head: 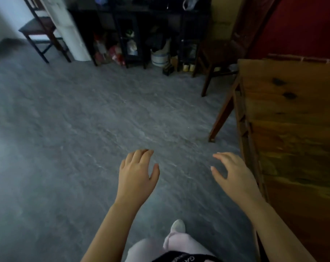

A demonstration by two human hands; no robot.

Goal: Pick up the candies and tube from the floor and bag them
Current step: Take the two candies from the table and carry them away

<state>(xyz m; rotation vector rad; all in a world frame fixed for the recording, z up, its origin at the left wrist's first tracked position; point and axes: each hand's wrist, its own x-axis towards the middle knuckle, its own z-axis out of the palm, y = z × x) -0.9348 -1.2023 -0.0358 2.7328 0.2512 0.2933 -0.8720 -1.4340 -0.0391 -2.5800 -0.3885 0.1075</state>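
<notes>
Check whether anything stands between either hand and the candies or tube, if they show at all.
No candies, tube or bag show here, so no path can be judged. The left hand and right hand hang open above grey floor, with nothing visible beneath them. A wooden table stands beside the right hand.

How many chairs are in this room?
2 clearly: dark chair far left, brown chair beside the black shelves. The slanted wooden frame against the table may be a third.
</notes>
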